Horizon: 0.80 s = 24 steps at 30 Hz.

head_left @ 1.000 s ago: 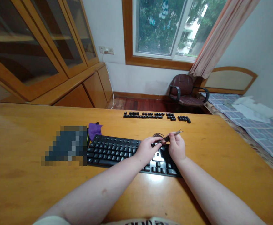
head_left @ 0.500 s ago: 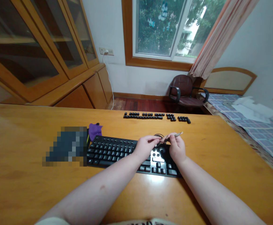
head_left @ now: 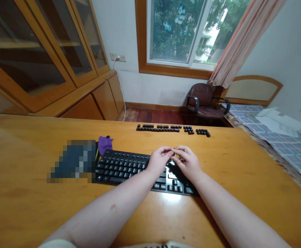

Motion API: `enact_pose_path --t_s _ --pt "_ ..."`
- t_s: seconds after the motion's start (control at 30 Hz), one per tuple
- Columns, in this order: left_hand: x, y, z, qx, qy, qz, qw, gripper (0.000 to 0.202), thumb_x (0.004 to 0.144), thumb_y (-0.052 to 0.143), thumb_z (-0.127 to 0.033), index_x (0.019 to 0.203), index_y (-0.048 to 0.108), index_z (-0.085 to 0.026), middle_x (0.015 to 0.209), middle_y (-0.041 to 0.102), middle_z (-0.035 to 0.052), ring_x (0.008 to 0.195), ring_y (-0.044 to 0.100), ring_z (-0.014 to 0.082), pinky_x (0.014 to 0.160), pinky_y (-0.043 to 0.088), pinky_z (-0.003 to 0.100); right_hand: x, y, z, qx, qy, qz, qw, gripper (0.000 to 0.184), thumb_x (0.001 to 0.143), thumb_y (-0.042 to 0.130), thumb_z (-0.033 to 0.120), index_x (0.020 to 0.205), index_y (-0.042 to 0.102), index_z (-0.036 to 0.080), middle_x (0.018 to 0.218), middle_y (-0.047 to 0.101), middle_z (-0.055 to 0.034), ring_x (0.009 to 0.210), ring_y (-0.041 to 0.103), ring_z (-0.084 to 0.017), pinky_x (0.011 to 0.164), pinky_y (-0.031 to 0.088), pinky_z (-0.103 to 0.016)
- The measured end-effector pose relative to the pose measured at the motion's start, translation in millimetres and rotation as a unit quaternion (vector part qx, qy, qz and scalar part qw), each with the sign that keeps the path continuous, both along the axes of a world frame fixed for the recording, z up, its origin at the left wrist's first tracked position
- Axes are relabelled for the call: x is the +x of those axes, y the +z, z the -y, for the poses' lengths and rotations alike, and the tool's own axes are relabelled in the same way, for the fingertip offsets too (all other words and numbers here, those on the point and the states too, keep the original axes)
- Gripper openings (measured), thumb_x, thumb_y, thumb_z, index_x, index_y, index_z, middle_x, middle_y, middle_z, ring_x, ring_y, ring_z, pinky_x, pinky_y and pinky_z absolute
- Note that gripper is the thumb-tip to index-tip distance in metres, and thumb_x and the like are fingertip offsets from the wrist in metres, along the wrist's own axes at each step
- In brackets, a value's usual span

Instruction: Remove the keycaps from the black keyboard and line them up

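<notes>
My left hand [head_left: 160, 160] and my right hand [head_left: 189, 162] meet just above the centre of the frame, over the right part of the black keyboard [head_left: 127, 167]. The fingers of both hands are curled, and the fingertips come together at the far edge of the keyboard. Between them a very small yellowish spot shows. I cannot tell what it is, and I cannot tell if either hand really grasps something or only pinches on nothing. The heel of my right hand covers some keys on the right end; my left wrist lies across the middle keys.

The keyboard lies flat on the wooden desk [head_left: 243, 172], in the middle of the frame, with its long side going left to right. Higher in the frame, near the far edge of the desk, a row of loose black keycaps [head_left: 166, 128] lies well apart from the keyboard. A purple cloth [head_left: 105, 142] lies just beside the upper left corner of the keyboard.
</notes>
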<state>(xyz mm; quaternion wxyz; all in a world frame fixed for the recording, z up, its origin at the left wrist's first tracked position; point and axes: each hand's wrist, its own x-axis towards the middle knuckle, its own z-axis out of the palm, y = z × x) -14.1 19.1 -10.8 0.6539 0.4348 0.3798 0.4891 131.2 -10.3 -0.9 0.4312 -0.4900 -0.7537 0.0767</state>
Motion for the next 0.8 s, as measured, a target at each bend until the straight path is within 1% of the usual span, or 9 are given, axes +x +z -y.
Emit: enact_pose_path --t_s 0.17,0.27,0.33,0.43,0.5,0.6,0.67,0.73,0.8 --pt "1.4 0.2 -0.7 -0.026 0.002 0.026 0.999 0.030 0.064 0.074 -0.031 0.084 0.060 -0.014 0.083 0.067 0.0044 0.081 0.064 0.0164 0.079 0.051 0.032 -3.0 -1.7 2.9 0.002 0.012 0.053 0.999 0.027 0.085 0.054 0.029 0.109 0.064 0.026 0.099 0.065 -0.0072 0.089 0.062 -0.019 0.078 0.053 -0.031" --pt "2.1 0.4 0.6 -0.016 0.009 0.023 1.000 0.032 0.068 0.071 -0.033 0.091 0.059 -0.014 0.087 0.066 0.0049 0.081 0.063 0.0152 0.080 0.049 0.032 4.6 5.4 2.5 0.018 0.007 0.062 0.998 0.026 0.085 0.053 0.029 0.108 0.065 0.026 0.099 0.066 -0.0073 0.088 0.063 -0.019 0.078 0.053 -0.032" --pt "2.3 0.3 1.1 -0.010 0.023 0.008 1.000 0.031 0.072 0.066 -0.036 0.093 0.058 -0.014 0.085 0.065 0.0051 0.080 0.063 0.0146 0.080 0.049 0.031 17.6 12.3 -3.8 0.046 -0.033 0.056 0.997 0.025 0.084 0.055 0.031 0.106 0.066 0.026 0.098 0.067 -0.0075 0.086 0.064 -0.019 0.077 0.053 -0.033" --pt "2.1 -0.2 0.5 -0.016 0.033 -0.017 0.999 0.031 0.076 0.060 -0.041 0.090 0.060 -0.014 0.079 0.064 0.0048 0.077 0.062 0.0148 0.077 0.049 0.030 44.1 16.3 -24.7 0.068 -0.135 0.052 0.987 0.024 0.081 0.059 0.037 0.099 0.067 0.024 0.097 0.068 -0.0079 0.084 0.064 -0.021 0.075 0.052 -0.035" --pt "1.4 -0.8 -0.1 -0.012 0.031 -0.032 0.999 0.032 0.077 0.058 -0.044 0.088 0.061 -0.014 0.077 0.063 0.0042 0.076 0.062 0.0152 0.076 0.049 0.030 59.9 9.9 -42.2 0.031 -0.178 0.090 0.979 0.024 0.078 0.061 0.039 0.094 0.068 0.021 0.091 0.069 -0.0084 0.081 0.064 -0.022 0.072 0.052 -0.035" --pt "0.2 -1.9 -0.5 0.005 0.028 -0.059 0.998 0.032 0.078 0.056 -0.045 0.088 0.062 -0.015 0.073 0.063 0.0035 0.074 0.061 0.0158 0.074 0.048 0.029 73.9 -11.3 -62.9 -0.060 -0.183 0.180 0.965 0.020 0.079 0.060 0.034 0.089 0.069 0.019 0.090 0.070 -0.0081 0.082 0.065 -0.023 0.072 0.050 -0.034" --pt "-0.5 -2.4 -0.4 0.008 0.025 -0.068 0.997 0.032 0.078 0.055 -0.045 0.088 0.062 -0.015 0.072 0.063 0.0033 0.073 0.061 0.0159 0.073 0.048 0.029 77.8 -26.4 -69.7 -0.100 -0.190 0.209 0.954 0.019 0.079 0.059 0.033 0.087 0.070 0.020 0.090 0.070 -0.0074 0.083 0.064 -0.022 0.072 0.050 -0.033" --pt "-0.7 -2.7 -0.1 0.008 0.022 -0.067 0.997 0.032 0.079 0.054 -0.045 0.088 0.062 -0.015 0.072 0.063 0.0032 0.072 0.061 0.0157 0.073 0.047 0.029 80.2 -37.3 -71.8 -0.115 -0.194 0.210 0.951 0.019 0.080 0.057 0.034 0.086 0.071 0.022 0.091 0.070 -0.0059 0.084 0.064 -0.021 0.075 0.049 -0.031" --pt "-0.7 -2.7 0.1 0.009 0.019 -0.066 0.998 0.031 0.079 0.053 -0.044 0.087 0.062 -0.015 0.072 0.063 0.0031 0.072 0.060 0.0155 0.073 0.047 0.029 82.9 -43.0 -71.4 -0.113 -0.189 0.203 0.954 0.021 0.082 0.055 0.035 0.087 0.071 0.024 0.094 0.070 -0.0038 0.087 0.064 -0.019 0.076 0.048 -0.030"
